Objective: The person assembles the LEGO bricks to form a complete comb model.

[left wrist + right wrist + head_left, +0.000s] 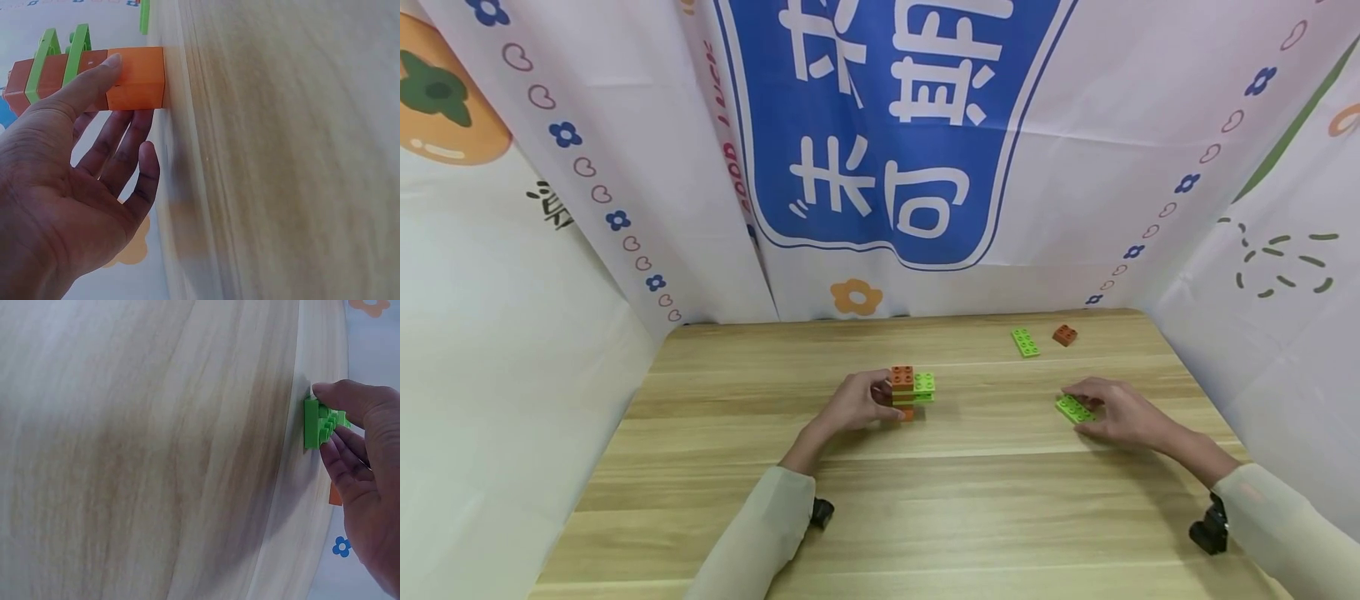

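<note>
While my left hand (857, 402) held the stack (902, 385) upright near the middle of the worktop (955, 508), thumb on one side and fingers opposite, my right hand (1120, 412) pinched a green plate (1073, 408) by its edges, well to the right; whether that plate touched the surface, I could not tell. I judged the pinch sound provided it bore on the edges alone, leaving studs and underside free and the plate level; for the stack, a firm, low hold by the orange block (136, 78) seemed the best guard against tilting. Counted: one stack, comprising one orange block, three reddish-brown bricks (53, 72) and two green layers (75, 51); one plate in hand; one spare plate (1025, 342) and one loose brick (1064, 335), lying apart at the back right.
</note>
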`<state>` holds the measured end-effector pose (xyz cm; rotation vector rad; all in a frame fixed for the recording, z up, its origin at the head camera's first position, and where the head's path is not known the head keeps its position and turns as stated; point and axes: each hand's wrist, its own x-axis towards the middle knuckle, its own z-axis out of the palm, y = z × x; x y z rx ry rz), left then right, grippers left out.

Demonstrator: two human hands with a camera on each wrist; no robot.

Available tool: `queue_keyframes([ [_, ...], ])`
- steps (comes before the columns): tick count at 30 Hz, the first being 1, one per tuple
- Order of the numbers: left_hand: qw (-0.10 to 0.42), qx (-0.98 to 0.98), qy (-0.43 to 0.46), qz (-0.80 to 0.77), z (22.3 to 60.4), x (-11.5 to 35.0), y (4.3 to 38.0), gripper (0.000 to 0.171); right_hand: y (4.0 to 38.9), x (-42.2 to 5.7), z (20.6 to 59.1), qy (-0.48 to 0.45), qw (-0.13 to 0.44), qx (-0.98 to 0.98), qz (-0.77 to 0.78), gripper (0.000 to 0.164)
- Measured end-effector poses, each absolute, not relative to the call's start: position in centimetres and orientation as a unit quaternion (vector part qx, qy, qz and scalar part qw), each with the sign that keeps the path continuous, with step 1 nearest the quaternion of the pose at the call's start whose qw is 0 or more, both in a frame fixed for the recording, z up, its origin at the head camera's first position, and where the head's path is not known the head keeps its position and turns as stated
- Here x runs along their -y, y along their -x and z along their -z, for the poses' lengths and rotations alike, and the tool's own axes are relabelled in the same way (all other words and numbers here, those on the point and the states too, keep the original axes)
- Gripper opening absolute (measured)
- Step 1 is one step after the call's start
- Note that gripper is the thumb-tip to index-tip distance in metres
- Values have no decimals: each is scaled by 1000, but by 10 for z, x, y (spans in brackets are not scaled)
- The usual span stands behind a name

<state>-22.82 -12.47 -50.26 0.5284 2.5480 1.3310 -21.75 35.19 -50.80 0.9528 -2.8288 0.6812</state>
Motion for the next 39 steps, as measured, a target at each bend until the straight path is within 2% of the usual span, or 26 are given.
queue_keyframes([
  [29, 109, -867, -182, -452, 500, 124, 226, 42, 220, -335, 499, -292, 27, 933, -207, 44],
  [39, 112, -867, -180, -451, 500, 124, 227, 41, 226, -326, 493, -312, 49, 924, -213, 44],
])
